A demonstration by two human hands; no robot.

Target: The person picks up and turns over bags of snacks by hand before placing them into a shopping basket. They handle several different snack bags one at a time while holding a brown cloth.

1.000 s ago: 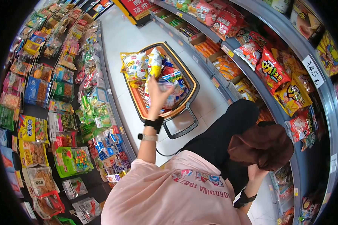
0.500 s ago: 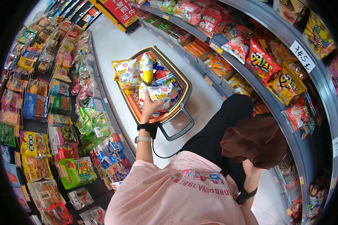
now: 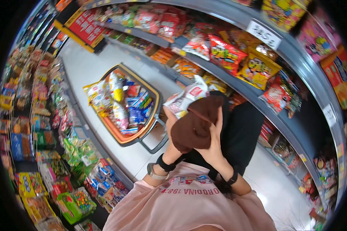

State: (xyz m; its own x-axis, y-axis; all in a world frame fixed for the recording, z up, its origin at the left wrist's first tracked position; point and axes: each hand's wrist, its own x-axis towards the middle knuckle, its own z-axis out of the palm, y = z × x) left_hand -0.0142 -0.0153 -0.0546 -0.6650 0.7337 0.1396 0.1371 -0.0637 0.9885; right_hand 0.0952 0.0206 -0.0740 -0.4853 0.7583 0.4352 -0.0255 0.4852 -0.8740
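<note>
A white snack bag [image 3: 188, 97] is held up in front of my body by my left hand [image 3: 170, 120], whose fingers are partly behind it. Just below and overlapping the bag is a brown cloth [image 3: 192, 129], gripped at its right side by my right hand [image 3: 216, 140]. The cloth hides parts of both hands. Left of them, a black-rimmed basket [image 3: 156, 101] stands on the floor with several snack bags inside, among them a white and yellow bag [image 3: 117, 87] and blue packets [image 3: 137, 114].
Shelves of hanging snack packets [image 3: 29, 140] line the left side. On the right, a curved grey shelf [image 3: 219, 69] holds red and yellow chip bags. A red sign [image 3: 85, 27] with a yellow frame stands at the aisle's far end. My black-trousered leg [image 3: 241, 134] is near the right shelf.
My left hand has lifted a white snack bag out of the basket and brought it right, beside the cloth. My right hand has raised the brown cloth forward and left. The view has shifted.
</note>
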